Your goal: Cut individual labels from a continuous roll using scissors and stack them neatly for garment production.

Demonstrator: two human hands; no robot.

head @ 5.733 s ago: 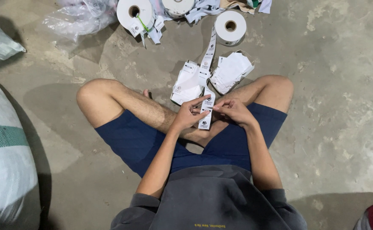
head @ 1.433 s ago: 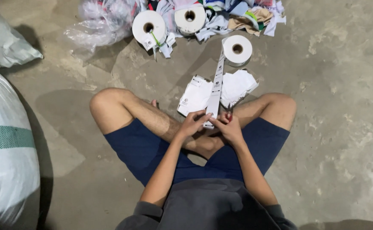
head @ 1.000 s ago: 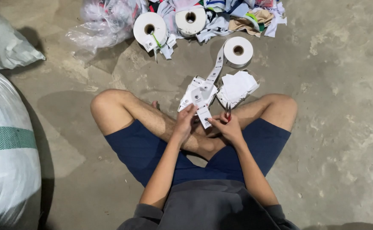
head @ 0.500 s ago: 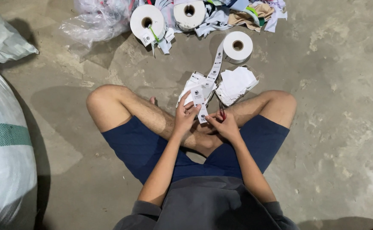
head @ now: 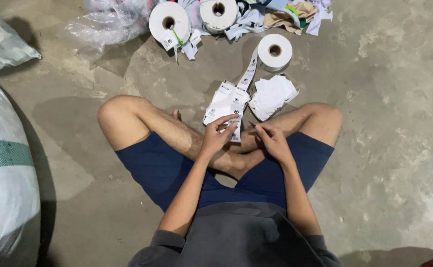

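L hand (head: 215, 137) now pinching cut label (head: 234, 129) off strip end, fingers clamped on it, just above lap. R hand (head: 272, 140) let go, fingers loosely curled, empty. Label strip (head: 249, 74) dropped slack toward roll (head: 275, 51). Pile of cut labels (head: 273, 94) beside.

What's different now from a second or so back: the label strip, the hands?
The left hand now pinches the white label strip alone. The right hand, which held the strip's end with it before, has let go and hangs just beside it. The strip, pulled straight earlier, now lies slacker across the label stack. The small roll and loose labels stayed put.
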